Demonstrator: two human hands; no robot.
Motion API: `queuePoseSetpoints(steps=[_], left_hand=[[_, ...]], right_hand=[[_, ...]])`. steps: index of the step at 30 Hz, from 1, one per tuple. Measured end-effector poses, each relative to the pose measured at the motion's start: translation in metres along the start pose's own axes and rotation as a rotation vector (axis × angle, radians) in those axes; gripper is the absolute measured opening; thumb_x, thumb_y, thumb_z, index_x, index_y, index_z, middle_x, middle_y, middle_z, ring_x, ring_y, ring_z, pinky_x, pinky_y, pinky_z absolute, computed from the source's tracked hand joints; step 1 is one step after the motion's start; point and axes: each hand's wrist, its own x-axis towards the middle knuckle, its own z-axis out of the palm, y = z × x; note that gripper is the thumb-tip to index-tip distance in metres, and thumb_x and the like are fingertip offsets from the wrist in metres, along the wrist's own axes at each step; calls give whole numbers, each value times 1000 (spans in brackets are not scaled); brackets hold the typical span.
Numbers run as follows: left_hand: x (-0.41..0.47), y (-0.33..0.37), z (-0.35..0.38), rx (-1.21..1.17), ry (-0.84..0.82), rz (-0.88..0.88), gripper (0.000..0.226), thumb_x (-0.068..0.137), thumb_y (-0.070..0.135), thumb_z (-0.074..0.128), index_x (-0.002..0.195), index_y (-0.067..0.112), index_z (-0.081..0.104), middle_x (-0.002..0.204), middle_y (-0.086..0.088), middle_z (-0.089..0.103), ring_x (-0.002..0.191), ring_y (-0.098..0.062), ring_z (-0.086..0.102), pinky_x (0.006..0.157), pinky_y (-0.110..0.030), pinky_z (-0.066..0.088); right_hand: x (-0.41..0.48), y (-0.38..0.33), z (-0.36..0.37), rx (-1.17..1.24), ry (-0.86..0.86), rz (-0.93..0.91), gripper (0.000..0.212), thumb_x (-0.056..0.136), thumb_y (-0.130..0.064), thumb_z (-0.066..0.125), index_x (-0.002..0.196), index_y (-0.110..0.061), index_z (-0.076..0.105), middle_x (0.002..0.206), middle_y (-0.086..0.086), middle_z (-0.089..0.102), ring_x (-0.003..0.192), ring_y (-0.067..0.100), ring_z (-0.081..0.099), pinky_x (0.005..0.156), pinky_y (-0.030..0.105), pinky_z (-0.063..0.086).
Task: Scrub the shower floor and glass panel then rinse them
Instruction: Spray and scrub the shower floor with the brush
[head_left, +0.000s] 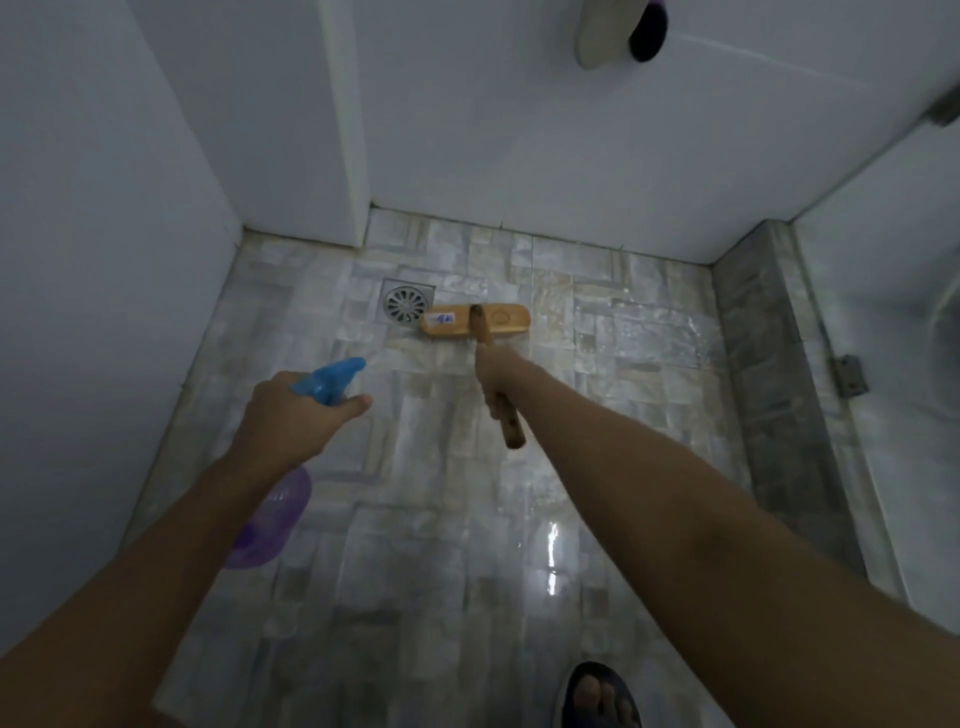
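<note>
Wooden brush (475, 322) on wet tile floor (415, 519)

- square metal drain (408, 304), round slotted grate
- white wall tiles (519, 130), back and left
- pale object (597, 36) and dark object (649, 34) at top, blurred
- grey stone curb (769, 364), right side
- metal hinge (852, 375) just beside curb
- dark sandal (576, 691), bottom edge

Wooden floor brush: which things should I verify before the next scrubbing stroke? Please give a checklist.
1. Right hand grips the brown wooden long-handled brush: ok.
2. Its head rests on the grey tiled floor: ok.
3. Head clear of the square metal drain: not ok, it sits at the drain's edge.
4. Left hand holds the purple spray bottle with blue trigger: ok.
5. Dark sandal has firm footing on wet tiles: cannot tell.
</note>
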Motion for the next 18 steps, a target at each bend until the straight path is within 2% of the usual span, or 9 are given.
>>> queuePoseSetpoints(steps=[1, 3, 5, 7, 9, 11, 14, 18], left_hand=[[-1, 1, -1, -7, 0, 9, 44, 74, 46, 85, 76, 5, 69, 61, -11, 66, 50, -22, 60, 56, -32, 51], [-2, 1, -2, 2, -23, 29, 42, 74, 45, 84, 75, 5, 71, 66, -10, 71, 50, -21, 61, 58, -36, 56], [-1, 2, -1, 7, -44, 40, 38, 75, 44, 84, 73, 8, 73, 69, -8, 73, 51, -19, 62, 63, -38, 59], [0, 5, 2, 13, -50, 45, 33, 76, 41, 84, 71, 11, 73, 68, -6, 74, 50, -17, 61, 67, -38, 59], [-2, 10, 6, 12, -74, 69, 23, 78, 38, 83, 71, 21, 71, 70, -7, 74, 50, -16, 60, 65, -34, 58], [-2, 14, 11, 9, -93, 81, 16, 80, 36, 82, 74, 29, 69, 73, -8, 74, 50, -15, 60, 59, -29, 55], [-2, 15, 18, 7, -118, 44, 29, 80, 37, 83, 85, 10, 74, 75, -11, 74, 48, -14, 60, 49, -24, 49], [-2, 14, 22, 32, -139, 28, 34, 80, 37, 82, 89, 5, 73, 78, -12, 74, 48, -15, 60, 47, -23, 48]], right_hand=[[0, -5, -1, -2, -13, 17, 32, 107, -14, 33, 132, 0, 47, 71, 15, 52, 51, 27, 50, 39, 28, 45], [-12, 3, 6, 13, -33, 29, 33, 108, -16, 34, 135, -3, 46, 74, 17, 54, 54, 31, 53, 41, 35, 52], [-33, 30, 25, 27, -10, 12, 40, 109, -36, 33, 127, -4, 48, 83, 18, 57, 60, 31, 57, 49, 39, 55], [-55, 69, 46, 81, 6, 7, 50, 106, -52, 31, 123, -9, 51, 93, 15, 59, 64, 29, 59, 47, 34, 49], [-82, 109, 66, 32, -12, -1, 52, 108, -50, 30, 124, -8, 55, 103, 13, 62, 74, 25, 60, 52, 32, 47], [-106, 140, 87, 17, -60, 20, 49, 110, -45, 29, 121, -6, 57, 114, 16, 63, 85, 21, 56, 66, 30, 48], [-128, 163, 116, 126, -133, 117, 40, 108, -50, 28, 97, -17, 49, 109, 14, 59, 92, 27, 58, 90, 43, 56], [-118, 138, 112, 258, -112, 171, 44, 106, -53, 29, 90, -16, 48, 95, 16, 58, 82, 30, 59, 89, 52, 58]])
